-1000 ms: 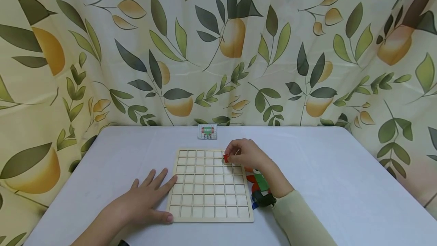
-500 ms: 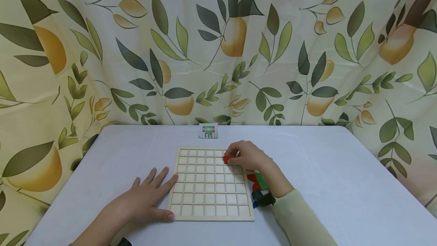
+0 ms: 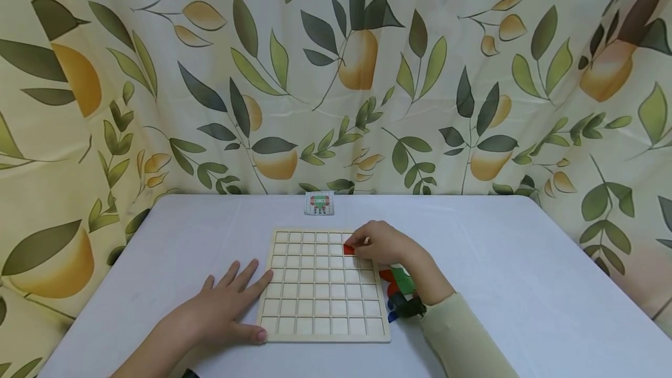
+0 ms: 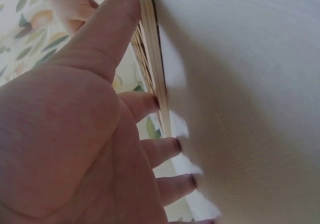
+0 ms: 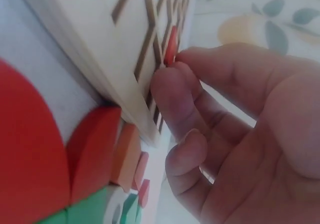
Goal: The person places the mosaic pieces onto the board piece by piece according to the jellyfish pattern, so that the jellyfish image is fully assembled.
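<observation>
A pale wooden board, divided into square cells, lies flat on the table. My left hand rests at its left side with fingers spread. In the left wrist view, the thumb and a fingertip touch the board's edge. My right hand is over the upper right part of the board. Its thumb and finger pinch the edge of a small red tile, which sits at a cell there. The right wrist view shows this red tile slightly tilted, its near end at the fingertips.
Loose pieces lie right of the board, partly under my right wrist: red rounded ones, green ones, an orange one and blue ones. A small picture card lies behind the board. A patterned curtain hangs behind the table.
My right hand has shifted slightly right, and more of the red tile shows, now lying flatter at the cell. My left hand has stayed in place.
</observation>
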Demonstrator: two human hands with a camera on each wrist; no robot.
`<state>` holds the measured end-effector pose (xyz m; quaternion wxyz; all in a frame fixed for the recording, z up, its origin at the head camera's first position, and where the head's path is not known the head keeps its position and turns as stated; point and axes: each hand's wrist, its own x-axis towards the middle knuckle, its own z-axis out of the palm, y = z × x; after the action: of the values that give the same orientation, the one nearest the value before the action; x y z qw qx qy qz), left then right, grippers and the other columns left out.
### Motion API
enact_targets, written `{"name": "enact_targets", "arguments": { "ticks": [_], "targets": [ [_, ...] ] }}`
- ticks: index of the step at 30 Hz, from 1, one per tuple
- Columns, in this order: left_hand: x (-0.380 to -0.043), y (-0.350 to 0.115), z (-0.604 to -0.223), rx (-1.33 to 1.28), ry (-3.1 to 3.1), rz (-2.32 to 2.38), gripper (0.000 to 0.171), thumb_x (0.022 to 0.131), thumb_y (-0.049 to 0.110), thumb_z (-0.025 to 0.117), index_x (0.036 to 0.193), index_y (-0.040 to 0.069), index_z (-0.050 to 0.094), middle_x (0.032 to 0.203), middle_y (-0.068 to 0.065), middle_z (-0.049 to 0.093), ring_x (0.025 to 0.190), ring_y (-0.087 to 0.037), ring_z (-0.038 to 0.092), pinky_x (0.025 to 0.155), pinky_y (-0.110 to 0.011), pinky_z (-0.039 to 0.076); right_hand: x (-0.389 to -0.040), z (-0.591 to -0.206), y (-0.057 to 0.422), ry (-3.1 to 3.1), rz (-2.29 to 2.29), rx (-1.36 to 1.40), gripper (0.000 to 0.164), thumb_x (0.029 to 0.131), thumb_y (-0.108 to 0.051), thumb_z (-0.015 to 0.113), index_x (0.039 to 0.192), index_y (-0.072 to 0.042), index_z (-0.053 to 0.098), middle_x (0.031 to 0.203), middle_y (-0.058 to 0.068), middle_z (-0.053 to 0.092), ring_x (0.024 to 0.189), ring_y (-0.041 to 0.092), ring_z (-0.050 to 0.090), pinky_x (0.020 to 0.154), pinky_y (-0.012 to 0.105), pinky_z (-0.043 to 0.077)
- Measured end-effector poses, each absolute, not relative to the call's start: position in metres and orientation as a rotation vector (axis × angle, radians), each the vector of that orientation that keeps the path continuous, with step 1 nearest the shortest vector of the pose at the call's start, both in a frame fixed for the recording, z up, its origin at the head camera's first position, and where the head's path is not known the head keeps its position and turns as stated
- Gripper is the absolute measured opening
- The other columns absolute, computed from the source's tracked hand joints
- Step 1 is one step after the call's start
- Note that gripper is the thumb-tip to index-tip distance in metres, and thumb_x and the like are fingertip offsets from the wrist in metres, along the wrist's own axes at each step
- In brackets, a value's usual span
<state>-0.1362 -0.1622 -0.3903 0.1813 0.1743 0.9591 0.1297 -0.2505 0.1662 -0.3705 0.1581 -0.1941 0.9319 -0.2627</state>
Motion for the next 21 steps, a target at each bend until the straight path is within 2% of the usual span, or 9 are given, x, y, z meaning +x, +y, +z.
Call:
{"name": "enact_targets", "arguments": {
  "ticks": [5, 10, 21],
  "targets": [
    [-0.136, -0.163, -0.390, 0.510, 2.709, 0.371, 0.108, 0.070, 0.075, 0.068, 0.158, 0.025, 0.031, 0.167, -0.014, 0.016, 0.150, -0.049, 0.010, 0.104, -0.081, 0.013, -0.255, -0.367, 0.179, 2.675, -0.851, -0.568, 0.022, 0.095, -0.012, 0.064, 0.115, -0.014, 0.075, 0.101, -0.002, 0.069, 0.082, 0.018, 0.057, 0.067, 0.030, 0.051],
    [-0.137, -0.163, -0.393, 0.513, 2.718, 0.356, 0.108, 0.070, 0.077, 0.067, 0.158, 0.026, 0.030, 0.167, -0.014, 0.016, 0.150, -0.049, 0.010, 0.103, -0.082, 0.014, -0.258, -0.364, 0.193, 2.722, -0.945, -0.575, 0.025, 0.097, -0.013, 0.060, 0.119, -0.009, 0.072, 0.102, 0.004, 0.067, 0.077, 0.020, 0.060, 0.063, 0.031, 0.053],
    [-0.136, -0.164, -0.393, 0.517, 2.724, 0.355, 0.109, 0.069, 0.078, 0.066, 0.158, 0.027, 0.030, 0.167, -0.014, 0.015, 0.150, -0.049, 0.010, 0.103, -0.082, 0.014, -0.267, -0.369, 0.216, 2.805, -1.088, -0.429, 0.026, 0.098, -0.017, 0.060, 0.119, -0.007, 0.071, 0.108, 0.008, 0.068, 0.087, 0.022, 0.062, 0.074, 0.032, 0.055]
  ]
}}
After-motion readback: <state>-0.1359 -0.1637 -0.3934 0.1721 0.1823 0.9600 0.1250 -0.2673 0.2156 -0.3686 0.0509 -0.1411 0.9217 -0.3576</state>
